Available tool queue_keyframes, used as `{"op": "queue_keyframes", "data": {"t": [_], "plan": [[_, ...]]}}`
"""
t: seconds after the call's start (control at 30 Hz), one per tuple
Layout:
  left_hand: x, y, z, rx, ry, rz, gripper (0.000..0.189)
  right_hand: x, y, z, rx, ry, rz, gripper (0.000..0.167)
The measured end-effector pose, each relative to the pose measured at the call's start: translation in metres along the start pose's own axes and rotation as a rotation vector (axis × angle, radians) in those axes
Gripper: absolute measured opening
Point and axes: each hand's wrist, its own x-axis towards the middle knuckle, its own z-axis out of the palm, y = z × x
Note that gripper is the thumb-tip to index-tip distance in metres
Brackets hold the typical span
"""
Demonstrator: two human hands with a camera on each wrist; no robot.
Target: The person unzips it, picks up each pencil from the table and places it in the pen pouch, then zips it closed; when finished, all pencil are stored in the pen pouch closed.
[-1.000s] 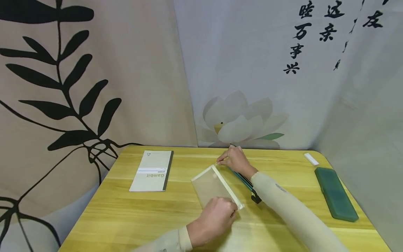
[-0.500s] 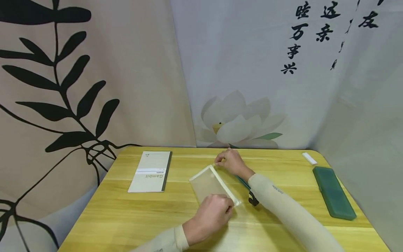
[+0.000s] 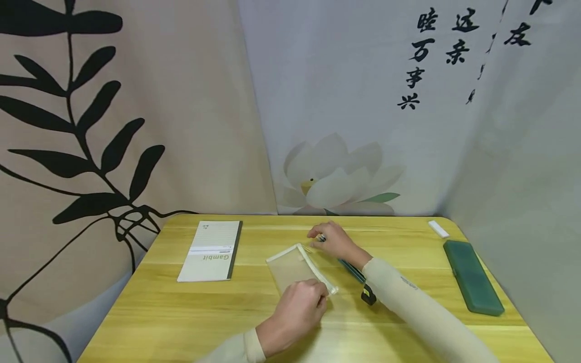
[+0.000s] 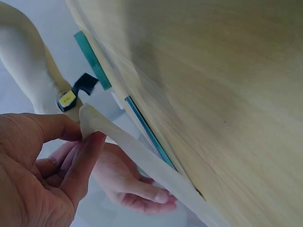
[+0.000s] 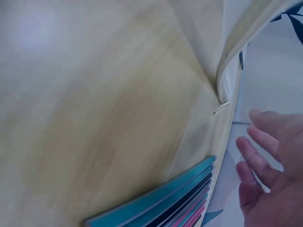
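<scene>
A translucent pouch [image 3: 287,266] with a white zip edge lies slanted at the middle of the table. My left hand [image 3: 297,307] pinches the near end of that edge [image 4: 142,153] between thumb and finger. Just beyond the pouch's far corner, near a small yellowish zip pull [image 3: 307,249], hovers my right hand [image 3: 335,241]. The right wrist view shows this hand [image 5: 279,165] holding nothing, its fingers loosely bent and apart. Beneath the right wrist lies a row of slim, pencil-like sticks [image 5: 165,196] in teal, black and pink, partly hidden by the arm in the head view.
A white notebook [image 3: 211,250] lies on the left of the wooden table [image 3: 204,322]. On the right are a green case [image 3: 473,277] and a small white block [image 3: 438,229]. Printed curtains stand behind the table. A black device [image 3: 368,295] hangs at the right wrist.
My right hand has let go of the pouch's zip pull and moved slightly off the corner, its fingers loosening. The left hand keeps its pinch. The head view has shifted a little rightward.
</scene>
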Motion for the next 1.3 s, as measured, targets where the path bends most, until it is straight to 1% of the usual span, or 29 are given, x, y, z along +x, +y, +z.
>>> {"op": "queue_keyframes", "data": {"t": [0.07,0.17,0.27,0.43,0.57,0.7,0.83,0.97,1.03,1.1,1.2,1.3], "plan": [[-0.001,0.0,0.0,0.002,0.012,-0.004,0.018,-0.006,-0.001,-0.001,0.018,-0.007,0.006,0.019],[-0.002,0.001,0.0,0.002,0.024,-0.009,0.018,-0.016,-0.005,-0.003,0.059,-0.041,0.043,0.013],[-0.003,0.001,-0.001,0.001,0.03,-0.014,0.017,-0.026,-0.013,-0.005,0.126,-0.102,0.119,0.012],[-0.005,0.0,-0.003,-0.014,0.049,-0.022,0.017,-0.039,-0.026,-0.006,0.247,-0.209,0.263,0.024],[-0.008,0.0,-0.004,-0.011,0.055,-0.027,0.017,-0.045,-0.03,-0.006,0.342,-0.248,0.379,0.025],[-0.009,-0.001,-0.004,0.002,0.058,-0.022,0.017,-0.048,-0.027,-0.003,0.455,-0.251,0.456,0.023],[-0.01,-0.001,-0.003,0.011,0.07,-0.004,0.016,-0.05,-0.024,0.0,0.565,-0.247,0.506,0.02],[-0.011,0.0,-0.003,0.05,0.086,0.031,0.014,-0.051,-0.024,0.002,0.646,-0.249,0.538,0.018],[-0.011,0.001,-0.003,0.067,0.082,0.045,0.012,-0.051,-0.023,0.003,0.673,-0.249,0.535,0.018],[-0.011,0.001,-0.004,0.065,0.061,0.046,0.011,-0.051,-0.023,0.003,0.699,-0.249,0.533,0.018],[-0.011,-0.003,-0.003,0.0,-0.001,0.02,0.017,-0.051,-0.023,0.003,0.724,-0.25,0.535,0.018],[-0.007,-0.014,-0.001,-0.098,-0.051,-0.043,0.019,-0.051,-0.023,0.003,0.736,-0.254,0.53,0.018]]}}
